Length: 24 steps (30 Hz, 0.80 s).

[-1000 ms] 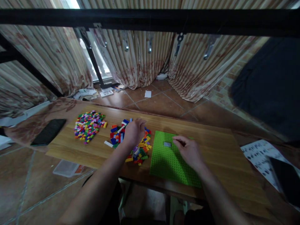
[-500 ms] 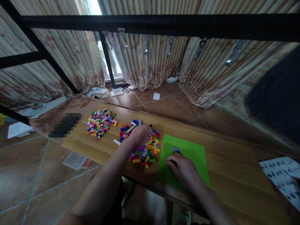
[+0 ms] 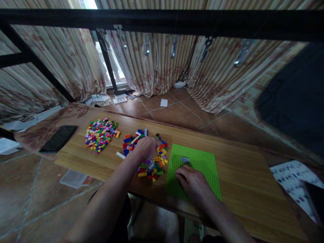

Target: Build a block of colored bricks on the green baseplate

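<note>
My left hand (image 3: 146, 148) reaches into a pile of larger toy bricks (image 3: 143, 165) of many colours. Its fingers are curled down among them, and whatever they pinch is hidden. To the right lies a bright green studded baseplate (image 3: 199, 156). A small grey brick (image 3: 185, 159) sits on its upper middle part. Just below that brick, my right hand (image 3: 192, 180) rests over the plate with thumb and fingers drawn together. I cannot make out anything between them.
A heap of smaller bricks (image 3: 101, 133) lies farther left on the wooden table (image 3: 243, 175). Beyond it is a black tablet-like slab (image 3: 58, 138). A clear plastic lid or tray (image 3: 72, 178) is on the floor. A printed sheet (image 3: 293, 179) lies at right, and a black metal bar (image 3: 162, 22) crosses above.
The view has swung slightly to the right, so everything sits farther left. My left hand stays at the brick pile and my right hand stays over the baseplate, below the grey brick.
</note>
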### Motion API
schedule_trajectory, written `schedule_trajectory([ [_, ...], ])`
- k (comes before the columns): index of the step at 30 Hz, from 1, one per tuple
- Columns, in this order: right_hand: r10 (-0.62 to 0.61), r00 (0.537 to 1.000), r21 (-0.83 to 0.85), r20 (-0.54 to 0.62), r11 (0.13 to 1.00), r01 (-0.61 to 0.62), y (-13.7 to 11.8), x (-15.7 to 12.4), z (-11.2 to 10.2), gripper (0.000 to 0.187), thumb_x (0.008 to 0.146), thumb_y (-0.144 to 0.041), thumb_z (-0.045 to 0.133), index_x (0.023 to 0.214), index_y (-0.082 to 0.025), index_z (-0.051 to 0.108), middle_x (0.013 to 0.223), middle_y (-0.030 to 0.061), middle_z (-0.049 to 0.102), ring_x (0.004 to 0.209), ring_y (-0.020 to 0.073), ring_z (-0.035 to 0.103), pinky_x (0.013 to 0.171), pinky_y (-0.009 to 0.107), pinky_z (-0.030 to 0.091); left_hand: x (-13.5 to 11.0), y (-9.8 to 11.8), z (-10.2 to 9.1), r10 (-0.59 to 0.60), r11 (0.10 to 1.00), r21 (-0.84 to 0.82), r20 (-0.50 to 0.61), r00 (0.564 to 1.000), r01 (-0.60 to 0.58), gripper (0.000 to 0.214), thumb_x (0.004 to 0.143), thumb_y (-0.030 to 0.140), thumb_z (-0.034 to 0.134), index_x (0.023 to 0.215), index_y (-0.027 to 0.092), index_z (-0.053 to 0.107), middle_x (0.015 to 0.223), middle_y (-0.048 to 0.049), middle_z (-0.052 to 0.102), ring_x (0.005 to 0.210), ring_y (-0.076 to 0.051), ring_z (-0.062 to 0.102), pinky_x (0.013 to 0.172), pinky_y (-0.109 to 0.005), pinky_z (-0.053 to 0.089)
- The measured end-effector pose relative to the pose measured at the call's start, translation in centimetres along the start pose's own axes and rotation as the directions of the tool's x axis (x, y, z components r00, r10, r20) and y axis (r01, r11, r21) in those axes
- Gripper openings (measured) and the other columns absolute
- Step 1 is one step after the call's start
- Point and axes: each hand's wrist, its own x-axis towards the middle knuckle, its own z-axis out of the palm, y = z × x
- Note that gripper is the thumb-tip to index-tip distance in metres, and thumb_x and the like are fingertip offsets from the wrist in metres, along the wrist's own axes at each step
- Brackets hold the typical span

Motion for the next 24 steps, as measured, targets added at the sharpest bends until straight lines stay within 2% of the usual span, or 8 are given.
schedule_trajectory([
  [12,-0.009,1.0,-0.019,0.02,1.0,0.01,0.1,-0.1,-0.1,0.02,0.093,-0.018,0.048,0.085,-0.02,0.066,0.083,0.0044,0.064,0.079,0.019,0.061,0.072,0.029,0.044,-0.1,0.3,-0.4,0.032,0.998,0.062,0.043,0.999,-0.035,0.022,0.072,0.023,0.063,0.091,0.016,0.07,0.096,-0.0108,0.071,0.091,-0.025,0.067,0.08,-0.032,0.051],
  [17,-0.02,0.999,0.025,-0.03,0.999,0.021,0.2,0.0,-0.3,0.021,0.093,-0.019,0.048,0.084,-0.02,0.067,0.081,0.0046,0.064,0.078,0.0187,0.061,0.072,0.03,0.045,-0.7,-1.1,-1.6,0.09,0.995,-0.054,0.007,0.996,-0.089,0.026,0.075,0.033,0.065,0.093,0.015,0.067,0.092,-0.0096,0.07,0.087,-0.022,0.066,0.078,-0.03,0.05],
  [19,-0.002,0.997,0.085,-0.082,0.996,0.009,0.1,0.0,-0.5,0.021,0.093,-0.021,0.048,0.084,-0.02,0.067,0.081,0.0048,0.065,0.078,0.019,0.062,0.072,0.03,0.045,-1.0,-1.3,-2.2,0.106,0.985,-0.137,0.012,0.994,-0.103,0.024,0.076,0.033,0.064,0.092,0.015,0.065,0.085,-0.007,0.07,0.078,-0.019,0.066,0.072,-0.028,0.049],
  [21,0.048,0.986,0.219,-0.157,0.976,-0.013,-0.1,0.1,-0.7,0.019,0.092,-0.024,0.05,0.086,-0.021,0.068,0.083,0.0047,0.067,0.079,0.0189,0.062,0.073,0.031,0.046,-1.3,-0.8,-2.4,0.162,0.958,-0.239,-0.003,0.987,-0.158,0.019,0.078,0.03,0.062,0.09,0.016,0.064,0.08,-0.0045,0.069,0.072,-0.017,0.064,0.067,-0.026,0.048],
  [24,0.22,0.945,0.516,-0.243,0.854,-0.066,-0.5,0.4,-1.2,0.019,0.09,-0.034,0.054,0.094,-0.022,0.069,0.086,0.0035,0.069,0.08,0.0179,0.063,0.073,0.03,0.047,-1.4,1.3,-1.3,0.26,0.865,-0.422,-0.083,0.962,-0.271,0.016,0.079,0.027,0.062,0.09,0.016,0.061,0.079,-0.0024,0.067,0.071,-0.014,0.063,0.065,-0.023,0.048],
])
